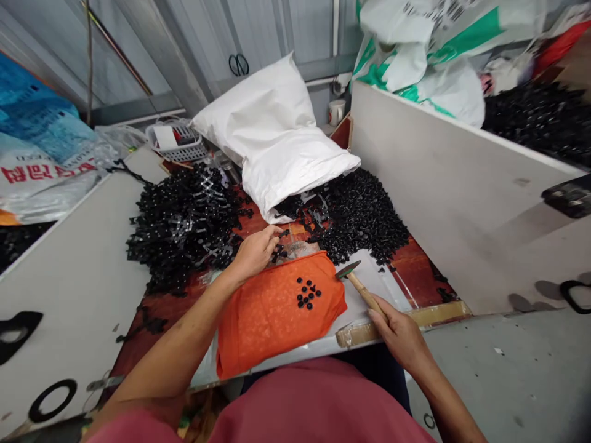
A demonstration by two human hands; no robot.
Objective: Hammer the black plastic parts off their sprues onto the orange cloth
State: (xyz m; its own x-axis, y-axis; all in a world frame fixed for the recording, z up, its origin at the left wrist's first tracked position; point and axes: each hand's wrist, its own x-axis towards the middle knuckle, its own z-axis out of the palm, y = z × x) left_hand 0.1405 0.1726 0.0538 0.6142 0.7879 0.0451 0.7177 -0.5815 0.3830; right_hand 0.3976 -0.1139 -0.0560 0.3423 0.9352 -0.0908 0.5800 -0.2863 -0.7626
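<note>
My left hand (259,251) is closed on a small black part (283,233) just beyond the far edge of an orange cloth pad (272,320). Several round black pieces (305,300) lie on the pad's right half. In my right hand (396,327) is the wooden handle of a small hammer (364,294), its dark head at the pad's right edge. A big heap of small black pieces (364,212) lies behind the pad, beside the mouth of a white sack (286,135). Left of my left hand is a pile of black branched parts (180,215).
Light boards stand along the left (83,252) and right (443,203) sides of the red-brown table (415,271). At the back are a grey basket (184,151) and a white mug (337,112). Brown tape (401,323) covers the front edge.
</note>
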